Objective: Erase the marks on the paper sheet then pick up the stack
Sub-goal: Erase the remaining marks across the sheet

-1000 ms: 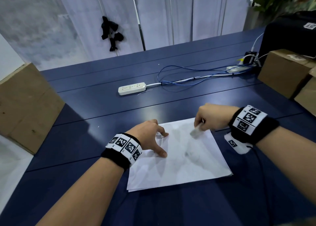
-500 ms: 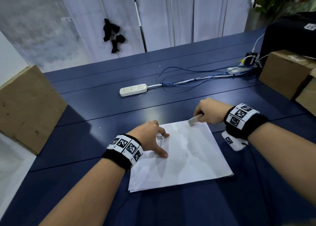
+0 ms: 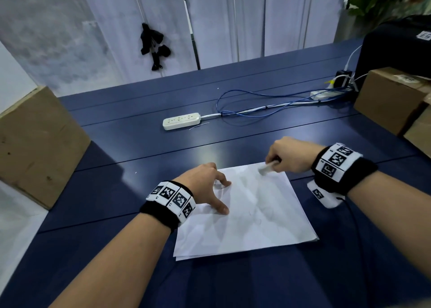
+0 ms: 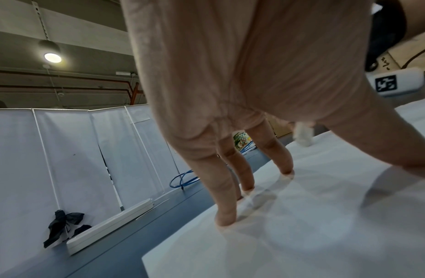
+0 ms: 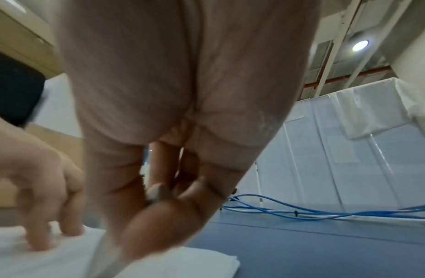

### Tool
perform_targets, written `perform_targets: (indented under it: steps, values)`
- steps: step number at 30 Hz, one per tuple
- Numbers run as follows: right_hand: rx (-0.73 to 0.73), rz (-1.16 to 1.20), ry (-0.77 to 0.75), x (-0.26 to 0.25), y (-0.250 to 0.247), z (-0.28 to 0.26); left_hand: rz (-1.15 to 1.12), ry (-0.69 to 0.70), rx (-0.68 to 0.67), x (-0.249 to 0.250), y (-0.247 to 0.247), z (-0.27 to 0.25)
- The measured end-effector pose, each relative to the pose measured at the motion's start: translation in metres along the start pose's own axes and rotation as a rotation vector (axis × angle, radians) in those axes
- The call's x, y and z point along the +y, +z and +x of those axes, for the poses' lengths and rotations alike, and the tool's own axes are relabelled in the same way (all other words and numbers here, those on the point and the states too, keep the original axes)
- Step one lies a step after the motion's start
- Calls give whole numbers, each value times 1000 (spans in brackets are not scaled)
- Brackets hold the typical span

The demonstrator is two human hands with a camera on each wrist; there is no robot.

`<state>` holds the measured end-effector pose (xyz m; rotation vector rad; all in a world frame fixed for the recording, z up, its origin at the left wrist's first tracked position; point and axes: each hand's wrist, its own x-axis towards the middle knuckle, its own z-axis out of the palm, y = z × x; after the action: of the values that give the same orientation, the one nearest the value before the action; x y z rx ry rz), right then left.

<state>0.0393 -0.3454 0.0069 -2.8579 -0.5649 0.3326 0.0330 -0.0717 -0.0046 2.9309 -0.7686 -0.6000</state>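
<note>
A thin stack of white paper (image 3: 251,214) lies on the dark blue table (image 3: 140,149), with faint pencil marks near its middle. My left hand (image 3: 210,186) presses the sheet's left part with spread fingertips (image 4: 227,220), thumb apart. My right hand (image 3: 286,155) grips a small white eraser (image 3: 265,168) at the paper's far right corner, its tip on the sheet. The left wrist view shows the eraser (image 4: 302,134) beyond my fingers. In the right wrist view the curled fingers (image 5: 159,190) hide most of it, above the paper (image 5: 159,263).
A white power strip (image 3: 181,121) and blue cables (image 3: 256,107) lie further back on the table. Cardboard boxes stand at the left (image 3: 37,144) and at the right (image 3: 391,97). A black case (image 3: 396,48) sits behind the right box. White screens close off the back.
My right hand carried the eraser from the sheet's upper middle out to its far edge, then back slightly onto the far right corner. The left hand stayed pressing the paper.
</note>
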Motion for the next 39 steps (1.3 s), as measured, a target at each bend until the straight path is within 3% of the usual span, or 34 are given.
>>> perform_targets:
  steps: [3, 8, 14, 20, 23, 26, 30, 32, 37, 39]
  values:
    - [-159, 39, -37, -4, 1, -13, 2, 1, 1, 0, -1, 1]
    - [67, -1, 65, 1, 0, 8, 5, 5, 2, 0, 0, 1]
    - [-103, 99, -52, -5, 2, -8, 7, 9, 3, 1, 0, 1]
    - [65, 0, 39, 3, -2, 6, 9, 1, 2, 1, 1, 1]
    - [-60, -10, -65, -1, 1, -6, 9, 3, 10, 1, 1, 1]
    - [-162, 23, -55, -2, 2, -15, 11, 9, 12, 1, 1, 1]
    - [74, -41, 22, -2, -4, 2, 10, 11, 7, 2, 0, 0]
    - [107, -65, 25, -1, -3, 5, 3, 12, 6, 2, 0, 0]
    - [-126, 14, -7, -6, -3, -16, 5, 8, 3, 2, 0, 1]
    - [-145, -9, -7, -7, -6, -15, 9, 11, -1, 3, -1, 1]
